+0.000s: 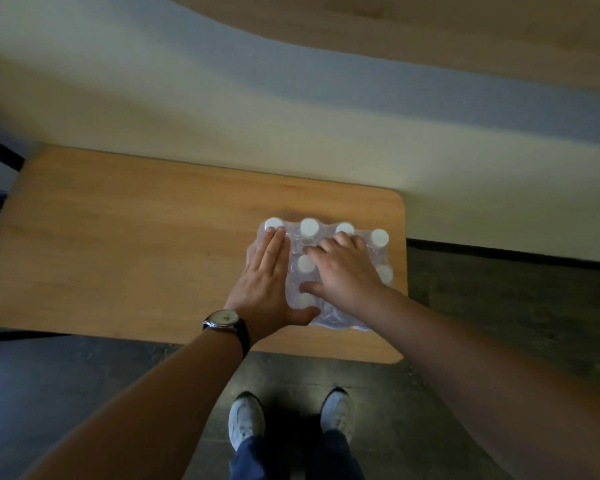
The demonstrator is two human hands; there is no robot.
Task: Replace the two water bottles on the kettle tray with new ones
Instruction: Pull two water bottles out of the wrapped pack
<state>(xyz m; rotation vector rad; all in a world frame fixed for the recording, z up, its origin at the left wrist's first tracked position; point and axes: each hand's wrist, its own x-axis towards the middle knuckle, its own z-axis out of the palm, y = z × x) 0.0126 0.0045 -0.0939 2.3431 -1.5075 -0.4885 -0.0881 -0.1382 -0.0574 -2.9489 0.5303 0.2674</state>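
I am pressing my left hand (265,271), flat and open, and my right hand (347,268), fingers spread, on the pack of white-capped bottles (326,271), clear-wrapped, sitting at the table's (136,244) right end.

- A furnished room is suggested, possibly a hotel or guest room, though this cannot be confirmed.
- A low wooden table (153,244) with rounded corners is set against a plain pale wall (222,126).
- A dark floor (499,306) and dark skirting are seen beside it.
- A shrink-wrapped pack of water bottles (309,237) is stocked on the table.
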